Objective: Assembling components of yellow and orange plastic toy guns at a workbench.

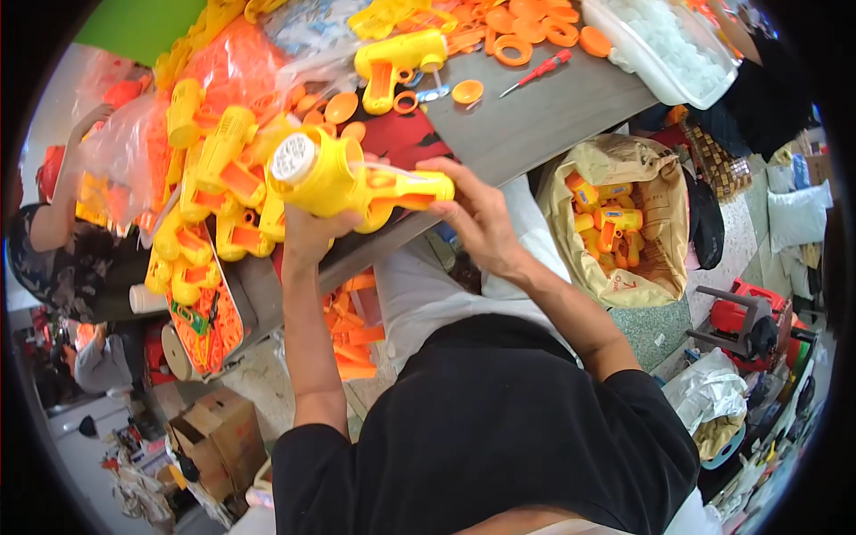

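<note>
Above the table edge I hold a yellow plastic toy gun body [334, 183], lying sideways, with a round white printed disc [292, 159] at its wide end. My left hand [308, 236] grips the wide end from below; part of its fingers is hidden behind the body. My right hand [481, 221] closes its thumb and fingers on the narrow handle end. A pale thin strip, perhaps a tube, runs along the handle. Just beyond lie a red and black cloth [401, 143], another yellow gun body [401, 62] and an orange cup-shaped part [467, 92].
Yellow gun bodies [227, 156] pile up at left, beside a tray of orange parts [234, 325]. Orange rings [513, 50], a red screwdriver [539, 71] and a white tub [624, 45] sit farther back. A paper sack [660, 192] holds yellow guns. Other people work at both sides.
</note>
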Available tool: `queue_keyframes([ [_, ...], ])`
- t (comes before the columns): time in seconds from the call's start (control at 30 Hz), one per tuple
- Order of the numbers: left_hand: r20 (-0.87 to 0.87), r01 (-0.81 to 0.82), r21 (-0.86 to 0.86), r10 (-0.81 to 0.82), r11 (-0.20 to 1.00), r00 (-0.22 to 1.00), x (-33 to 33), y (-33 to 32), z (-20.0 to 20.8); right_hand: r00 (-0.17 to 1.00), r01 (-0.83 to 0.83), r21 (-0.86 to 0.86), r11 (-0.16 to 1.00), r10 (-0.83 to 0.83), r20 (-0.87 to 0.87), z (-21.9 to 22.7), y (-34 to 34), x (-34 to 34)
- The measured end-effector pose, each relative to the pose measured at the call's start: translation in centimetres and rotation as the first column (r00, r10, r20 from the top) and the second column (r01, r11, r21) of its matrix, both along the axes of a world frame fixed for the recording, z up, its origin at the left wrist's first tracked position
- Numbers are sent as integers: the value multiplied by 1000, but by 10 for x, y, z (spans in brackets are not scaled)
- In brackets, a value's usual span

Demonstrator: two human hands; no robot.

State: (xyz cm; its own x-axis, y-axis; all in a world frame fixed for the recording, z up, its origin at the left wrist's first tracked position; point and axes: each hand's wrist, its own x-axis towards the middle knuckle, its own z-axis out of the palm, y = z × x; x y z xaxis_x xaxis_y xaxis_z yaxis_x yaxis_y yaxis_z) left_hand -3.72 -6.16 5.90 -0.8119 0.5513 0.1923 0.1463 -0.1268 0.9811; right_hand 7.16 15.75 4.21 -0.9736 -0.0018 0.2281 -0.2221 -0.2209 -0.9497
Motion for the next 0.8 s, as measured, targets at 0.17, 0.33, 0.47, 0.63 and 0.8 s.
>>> queue_keyframes([
  [0.17, -83, 65, 248, -46, 966, 995, -4, 11, 3, 950, -159, 212, 964, 207, -232, 8, 40, -40],
  [0.33, -220, 144, 284, -82, 948, 972, -16, 7, 6, 773, 616, 737, 279, -396, -496, -8, 138, -123],
  [0.47, -238, 136, 245, -77, 960, 968, -15, 6, 11, 864, 356, 901, -248, -281, -418, -27, 172, -154],
  [0.63, -31, -191, 81, 194, 978, 981, -7, -18, 13, 904, 366, 905, 217, -314, -290, -17, 183, -148],
  [0.8, 16, -363, 49, 363, 930, 932, 6, -32, 26, 969, -205, 297, 932, 150, 199, 20, 85, -93],
])
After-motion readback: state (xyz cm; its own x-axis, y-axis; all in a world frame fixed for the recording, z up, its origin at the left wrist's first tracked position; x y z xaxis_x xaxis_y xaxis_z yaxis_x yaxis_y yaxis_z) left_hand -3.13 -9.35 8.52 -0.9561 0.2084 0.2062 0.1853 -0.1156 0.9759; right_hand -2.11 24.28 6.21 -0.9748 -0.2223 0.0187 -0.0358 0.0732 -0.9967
